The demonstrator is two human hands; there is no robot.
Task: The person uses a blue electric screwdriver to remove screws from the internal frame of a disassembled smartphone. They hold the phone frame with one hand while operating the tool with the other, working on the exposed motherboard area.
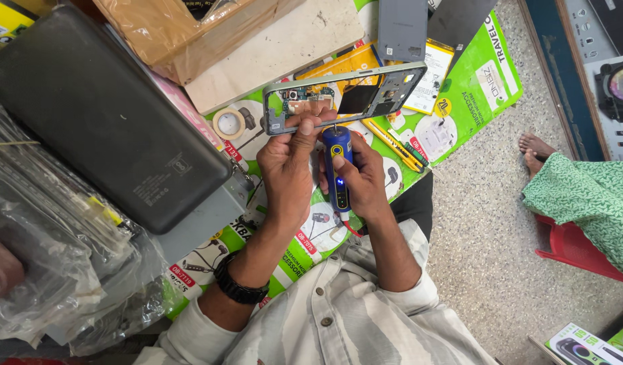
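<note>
Left hand [286,165] pinches the lower edge of the opened phone [344,98], above the green mat's [490,88] centre. Right hand [365,177] wraps the blue electric screwdriver [338,165]. Advice: keep the bit square on the screw, pressure light.

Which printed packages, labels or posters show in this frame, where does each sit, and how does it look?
Green printed sheet: under the work area, white circles picturing accessories.
Yellow labelled battery: top centre, flat rectangle.
Green-and-white box: bottom right, speaker pictured.
Yellow-black carton: top-left corner, mostly cut off.
</note>
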